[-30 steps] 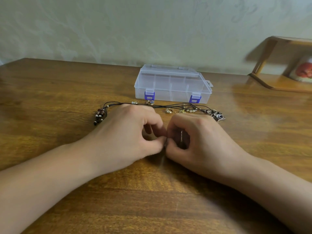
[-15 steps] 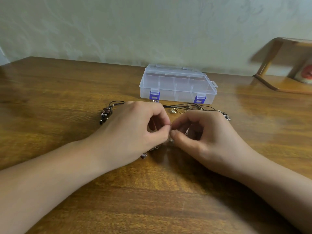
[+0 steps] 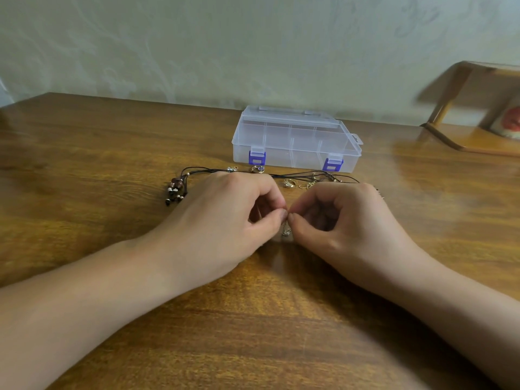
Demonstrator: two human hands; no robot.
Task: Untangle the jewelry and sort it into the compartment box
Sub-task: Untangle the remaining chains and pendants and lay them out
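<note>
Soft, even, slightly dim indoor light; broad dull sheen on the table (image 3: 84, 170), strongest along its far side, no hard glare. Faint diffuse shadows under the hands and forearms, a short one in front of the box (image 3: 295, 139). Centre fairly sharp, shelf (image 3: 475, 108) at right edge smeared with motion blur, wide-angle bend in the table's far edge.

On the wooden table (image 3: 84, 170), the left hand (image 3: 225, 218) and right hand (image 3: 346, 220) meet fingertip to fingertip, both pinching a thin chain (image 3: 286, 229) that dangles between them. Behind them lie black cords (image 3: 304, 175) with a beaded cluster (image 3: 176, 191) at the left end, small gold pieces (image 3: 290, 183), and the closed clear compartment box (image 3: 295, 139) with blue latches.
</note>
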